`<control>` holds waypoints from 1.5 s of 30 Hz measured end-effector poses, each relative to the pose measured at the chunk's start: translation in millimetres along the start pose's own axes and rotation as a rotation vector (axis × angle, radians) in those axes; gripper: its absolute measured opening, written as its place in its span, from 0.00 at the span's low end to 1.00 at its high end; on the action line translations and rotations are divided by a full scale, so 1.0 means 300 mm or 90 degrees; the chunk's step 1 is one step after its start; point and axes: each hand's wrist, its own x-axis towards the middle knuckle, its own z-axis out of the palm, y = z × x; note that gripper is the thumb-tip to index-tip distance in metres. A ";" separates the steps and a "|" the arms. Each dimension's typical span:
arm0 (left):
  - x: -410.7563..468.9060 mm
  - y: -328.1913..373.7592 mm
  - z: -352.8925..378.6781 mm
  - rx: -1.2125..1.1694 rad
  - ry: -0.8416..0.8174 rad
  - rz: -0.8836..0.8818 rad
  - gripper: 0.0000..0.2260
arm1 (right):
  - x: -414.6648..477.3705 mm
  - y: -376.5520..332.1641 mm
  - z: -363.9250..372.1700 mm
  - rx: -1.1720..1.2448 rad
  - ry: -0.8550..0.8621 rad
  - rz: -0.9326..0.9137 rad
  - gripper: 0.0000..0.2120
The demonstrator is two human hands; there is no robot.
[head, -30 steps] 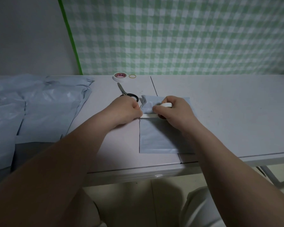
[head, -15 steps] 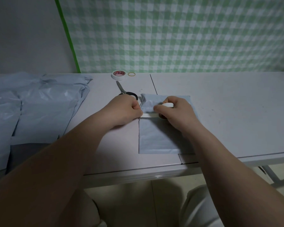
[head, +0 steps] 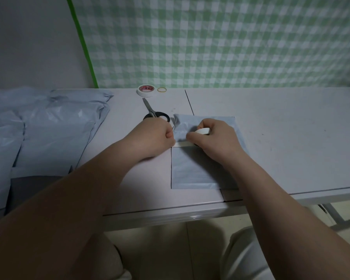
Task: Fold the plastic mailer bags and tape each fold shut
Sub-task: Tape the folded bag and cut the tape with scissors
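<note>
At the centre of the frame the folded mailer bag (head: 194, 170) lay flat on the table (head: 281, 138), its flap turned down from the top. A tape strip (head: 181, 144) ran left to right along the flap's edge, stretched between the two hands. The left hand (head: 156, 138), fingers curled, pinched the strip's free end at the bag's left edge. The right hand (head: 214, 140) gripped the tape roll (head: 203, 130) just beside it, over the bag. I judged the roll would next have to travel rightward along that line.

I counted two rolls, the spare roll (head: 146, 90) at upper centre, one pair of scissors (head: 154, 114) and one rubber band (head: 161, 89). The heap of loose bags (head: 49, 128) at left overlapped too much to count.
</note>
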 end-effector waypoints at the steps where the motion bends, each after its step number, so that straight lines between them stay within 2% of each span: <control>1: 0.000 0.001 0.000 0.003 0.001 0.000 0.07 | 0.000 0.000 0.000 -0.005 0.002 -0.002 0.12; 19: 0.002 0.019 0.003 0.082 -0.023 0.005 0.09 | -0.003 0.002 0.000 -0.008 0.004 0.003 0.10; 25: 0.014 0.025 0.021 0.151 -0.008 0.007 0.04 | 0.001 0.002 0.003 -0.023 0.003 0.000 0.09; 36: 0.003 0.050 0.030 0.222 0.005 -0.035 0.04 | 0.005 0.001 0.006 -0.079 -0.006 -0.012 0.10; 42: 0.002 0.035 -0.025 0.152 -0.030 -0.087 0.08 | 0.001 -0.004 0.003 -0.093 -0.013 -0.010 0.11; 44: -0.015 0.024 -0.026 0.126 0.009 -0.107 0.02 | -0.002 -0.007 0.000 -0.095 -0.016 -0.009 0.11; 45: -0.027 0.026 -0.024 0.122 0.050 -0.113 0.03 | -0.003 -0.007 -0.001 -0.095 -0.017 -0.008 0.11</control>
